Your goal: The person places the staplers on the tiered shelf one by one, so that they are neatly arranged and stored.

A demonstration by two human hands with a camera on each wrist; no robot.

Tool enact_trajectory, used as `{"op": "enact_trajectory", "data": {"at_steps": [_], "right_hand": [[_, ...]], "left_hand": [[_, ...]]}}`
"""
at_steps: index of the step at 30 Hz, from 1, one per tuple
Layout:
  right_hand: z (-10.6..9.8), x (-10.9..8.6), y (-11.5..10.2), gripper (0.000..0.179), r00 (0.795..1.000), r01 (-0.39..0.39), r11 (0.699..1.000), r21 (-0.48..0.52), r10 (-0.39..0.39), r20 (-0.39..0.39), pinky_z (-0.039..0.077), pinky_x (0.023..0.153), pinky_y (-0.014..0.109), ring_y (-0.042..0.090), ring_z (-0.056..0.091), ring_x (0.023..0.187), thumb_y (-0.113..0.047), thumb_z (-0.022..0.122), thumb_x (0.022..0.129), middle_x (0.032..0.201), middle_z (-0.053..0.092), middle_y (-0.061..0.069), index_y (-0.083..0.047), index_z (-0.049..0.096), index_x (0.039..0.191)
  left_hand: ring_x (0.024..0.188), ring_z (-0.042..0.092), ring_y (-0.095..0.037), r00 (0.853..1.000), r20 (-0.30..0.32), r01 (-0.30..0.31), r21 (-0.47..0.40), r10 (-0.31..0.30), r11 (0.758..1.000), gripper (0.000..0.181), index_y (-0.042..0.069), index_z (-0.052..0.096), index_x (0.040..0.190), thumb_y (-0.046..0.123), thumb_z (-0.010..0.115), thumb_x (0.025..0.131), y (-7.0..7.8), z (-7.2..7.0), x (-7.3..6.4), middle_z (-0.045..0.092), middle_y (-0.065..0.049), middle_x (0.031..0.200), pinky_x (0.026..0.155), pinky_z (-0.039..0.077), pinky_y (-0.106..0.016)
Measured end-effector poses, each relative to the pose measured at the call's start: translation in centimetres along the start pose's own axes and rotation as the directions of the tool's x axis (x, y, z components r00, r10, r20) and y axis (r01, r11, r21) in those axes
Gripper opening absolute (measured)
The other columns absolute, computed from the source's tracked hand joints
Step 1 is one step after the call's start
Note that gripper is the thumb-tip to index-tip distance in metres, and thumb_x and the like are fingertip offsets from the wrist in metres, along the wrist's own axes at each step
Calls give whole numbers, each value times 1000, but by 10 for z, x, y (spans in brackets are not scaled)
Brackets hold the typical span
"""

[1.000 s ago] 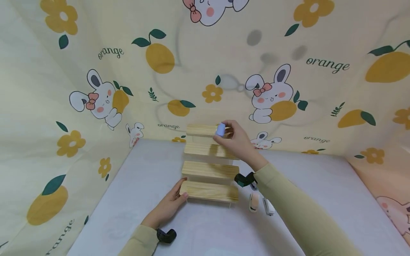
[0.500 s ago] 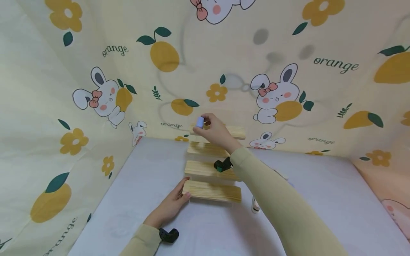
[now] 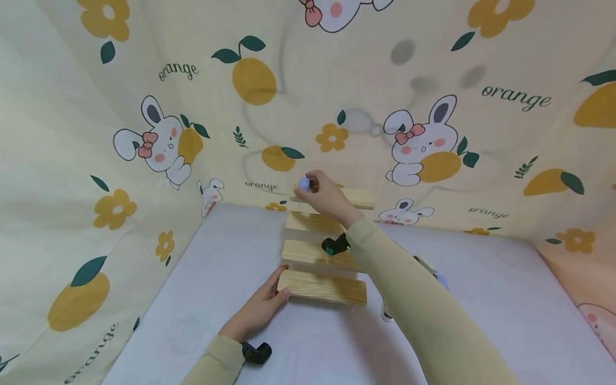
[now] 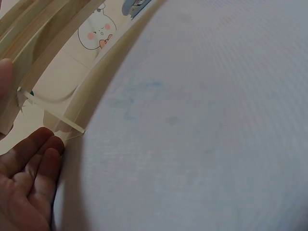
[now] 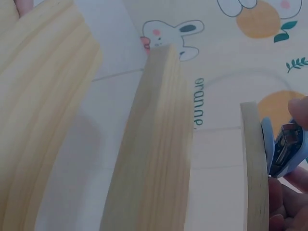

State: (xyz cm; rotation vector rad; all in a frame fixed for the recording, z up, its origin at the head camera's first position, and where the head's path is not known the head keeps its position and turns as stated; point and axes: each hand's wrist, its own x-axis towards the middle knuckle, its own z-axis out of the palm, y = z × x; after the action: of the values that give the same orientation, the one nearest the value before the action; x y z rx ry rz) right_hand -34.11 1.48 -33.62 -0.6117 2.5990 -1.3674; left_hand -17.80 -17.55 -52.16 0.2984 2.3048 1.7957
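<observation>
A tiered rack of pale wooden boards on clear supports stands on the white table, its lowest board (image 3: 324, 287) nearest me. At the left end of the top board (image 5: 255, 168), my right hand (image 3: 327, 195) holds a small blue stapler (image 5: 288, 139) between thumb and fingers. The stapler's blue side lies against the board's upper face in the right wrist view, and its metal inside shows. My left hand (image 3: 262, 302) grips the left end of the lowest board, thumb (image 4: 5, 77) at the front edge and fingers (image 4: 43, 163) bent below.
Right of the rack, a light-coloured stapler (image 3: 386, 312) is mostly hidden by my right sleeve (image 3: 414, 289). Farther right, a dark and pale item (image 3: 425, 264) and a blue piece (image 3: 443, 280) lie beside that sleeve. A patterned cloth wall (image 3: 337, 80) rises behind the rack.
My right hand has moved left along the top board with the stapler, which is now tilted at the board's left end. My left hand stays on the lowest board.
</observation>
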Motion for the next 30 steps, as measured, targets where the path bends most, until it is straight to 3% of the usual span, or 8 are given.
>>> {"op": "enact_trajectory", "data": {"at_steps": [6,12,18,24,28,30], "right_hand": [[-4,-12,12,83,1000,22,1000,3,-22,-12,48,95,39,22,46,125,-55,65,84,148,36,7,-15,31,148],[-20,-41,27,68,989,97,995,-22,-99,-106,48,91,40,17,52,108,-54,63,86,139,45,-1,-22,41,142],[-40,-79,45,64,981,128,991,-44,-133,-141,48,85,39,16,58,98,-49,64,89,133,52,5,-17,44,140],[-59,-119,73,65,982,110,989,-101,-123,-140,49,82,39,16,57,98,-49,64,88,128,55,1,-15,44,140],[-72,-145,97,64,984,61,986,-153,-85,-155,48,84,40,16,56,102,-48,64,89,127,55,1,-18,42,142],[-78,-158,109,64,984,24,985,-169,-53,-167,48,85,40,17,56,103,-48,64,89,127,56,1,-20,42,142]], "left_hand": [[142,15,-16,1000,9,14,17,-14,1000,69,30,19,153,43,54,95,-3,3,-1,19,0,157,115,15,-39],[142,16,-13,1000,-2,23,71,-23,997,69,35,19,152,50,53,94,-6,1,3,19,3,156,115,17,-37],[142,14,-15,999,-9,44,25,-44,999,67,37,20,151,48,54,94,-4,1,1,19,2,156,115,15,-39],[142,16,-18,999,-25,41,-3,-41,999,67,32,21,152,42,55,95,-1,2,-1,21,-2,156,115,15,-40],[142,16,-18,998,-33,48,17,-48,999,67,31,20,152,40,55,96,0,2,-1,20,0,156,115,16,-39],[142,16,-19,998,-37,45,15,-45,999,66,29,21,153,36,55,97,8,3,-3,20,-2,156,115,16,-40]]}}
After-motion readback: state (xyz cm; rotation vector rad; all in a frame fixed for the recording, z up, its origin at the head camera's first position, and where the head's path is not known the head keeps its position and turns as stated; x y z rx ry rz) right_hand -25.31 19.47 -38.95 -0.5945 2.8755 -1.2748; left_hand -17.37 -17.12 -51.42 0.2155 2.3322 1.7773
